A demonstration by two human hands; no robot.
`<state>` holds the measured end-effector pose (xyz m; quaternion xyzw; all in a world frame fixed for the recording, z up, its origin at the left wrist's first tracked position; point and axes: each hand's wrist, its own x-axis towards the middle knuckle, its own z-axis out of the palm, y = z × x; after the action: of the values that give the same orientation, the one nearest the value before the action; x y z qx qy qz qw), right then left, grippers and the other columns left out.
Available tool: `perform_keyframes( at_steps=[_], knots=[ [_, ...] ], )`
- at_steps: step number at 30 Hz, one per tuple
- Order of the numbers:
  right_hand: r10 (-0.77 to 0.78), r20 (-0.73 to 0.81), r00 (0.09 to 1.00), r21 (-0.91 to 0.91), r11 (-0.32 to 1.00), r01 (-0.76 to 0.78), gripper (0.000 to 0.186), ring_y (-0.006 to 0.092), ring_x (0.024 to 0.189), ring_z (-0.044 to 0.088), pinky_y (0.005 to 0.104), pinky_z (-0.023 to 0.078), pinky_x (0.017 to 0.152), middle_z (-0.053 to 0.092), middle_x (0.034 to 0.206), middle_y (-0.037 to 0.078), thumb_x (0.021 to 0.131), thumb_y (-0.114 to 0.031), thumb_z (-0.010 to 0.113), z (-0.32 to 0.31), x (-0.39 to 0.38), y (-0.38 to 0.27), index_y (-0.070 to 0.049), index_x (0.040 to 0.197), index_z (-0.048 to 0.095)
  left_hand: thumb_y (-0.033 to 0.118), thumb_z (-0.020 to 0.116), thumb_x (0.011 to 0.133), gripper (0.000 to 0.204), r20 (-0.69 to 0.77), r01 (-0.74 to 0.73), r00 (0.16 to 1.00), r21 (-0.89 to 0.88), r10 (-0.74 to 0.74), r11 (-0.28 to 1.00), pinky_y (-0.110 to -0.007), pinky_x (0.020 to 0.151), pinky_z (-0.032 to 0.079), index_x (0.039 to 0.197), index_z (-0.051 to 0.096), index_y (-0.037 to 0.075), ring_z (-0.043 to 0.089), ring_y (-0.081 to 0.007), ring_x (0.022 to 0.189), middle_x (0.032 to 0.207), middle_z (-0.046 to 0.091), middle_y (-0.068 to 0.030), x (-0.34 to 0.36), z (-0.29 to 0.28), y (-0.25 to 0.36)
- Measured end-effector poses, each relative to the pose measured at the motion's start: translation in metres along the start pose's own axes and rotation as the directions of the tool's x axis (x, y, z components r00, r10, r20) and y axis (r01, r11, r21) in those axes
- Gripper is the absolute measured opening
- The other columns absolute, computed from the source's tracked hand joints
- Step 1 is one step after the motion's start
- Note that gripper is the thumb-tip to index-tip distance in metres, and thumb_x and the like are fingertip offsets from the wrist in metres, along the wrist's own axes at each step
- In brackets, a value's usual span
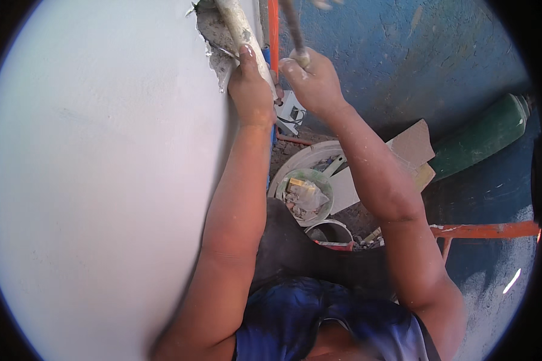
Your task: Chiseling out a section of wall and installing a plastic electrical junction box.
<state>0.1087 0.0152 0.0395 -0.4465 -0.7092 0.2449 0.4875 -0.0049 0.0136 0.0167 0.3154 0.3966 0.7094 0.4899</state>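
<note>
My left hand [250, 90] is wrapped round a dirty white pipe [235, 23] that runs along a rough, broken opening [211, 30] in the white wall [102, 150]. My right hand [312, 81] is closed round a thin, dirty rod or handle [294, 30] to the right of the pipe, its upper end leaving the top of the picture. A pale, blurred shape beside the rod at the top edge is too unclear to name. A narrow orange strip [273, 30] runs upright just behind my left hand.
Below are a white metal box [288, 102], a large tub [286, 165], a green bucket [328, 210] with debris, a white bucket [342, 230] and cardboard [409, 138]. A green cylinder [482, 135] leans by the blue wall [403, 48]. An orange metal bar [494, 230] crosses at right.
</note>
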Motion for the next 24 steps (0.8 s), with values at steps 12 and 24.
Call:
perform_keyframes(
  at_steps=[12,24],
  knots=[
    [0.261,-0.031,0.965,0.272,0.931,-0.244,0.016,0.0091,0.058,0.051,0.028,0.044,0.056,0.054,0.064,0.001,0.087,-0.014,0.06,-0.022,-0.01,0.004,-0.004,0.076,0.056,0.053,0.043,0.098,0.057,-0.019,0.102,0.995,-0.01,-0.102,0.995,-0.033,0.048,0.05,0.101,0.054,-0.003,0.048,-0.018,0.043,0.065,0.052,-0.0093,-0.008,-0.003,-0.005],
    [0.064,-0.128,0.99,0.591,0.806,0.024,0.029,0.0202,0.052,0.054,0.0371,0.048,0.061,0.059,0.062,0.008,0.083,-0.028,0.061,-0.016,-0.01,0.003,0.0,0.085,0.063,0.052,0.044,0.098,0.058,-0.044,0.076,0.996,-0.064,-0.079,0.995,-0.031,0.045,0.047,0.096,0.055,-0.004,0.05,-0.0166,0.045,0.065,0.053,-0.0089,-0.008,0.006,-0.008]
  ],
)
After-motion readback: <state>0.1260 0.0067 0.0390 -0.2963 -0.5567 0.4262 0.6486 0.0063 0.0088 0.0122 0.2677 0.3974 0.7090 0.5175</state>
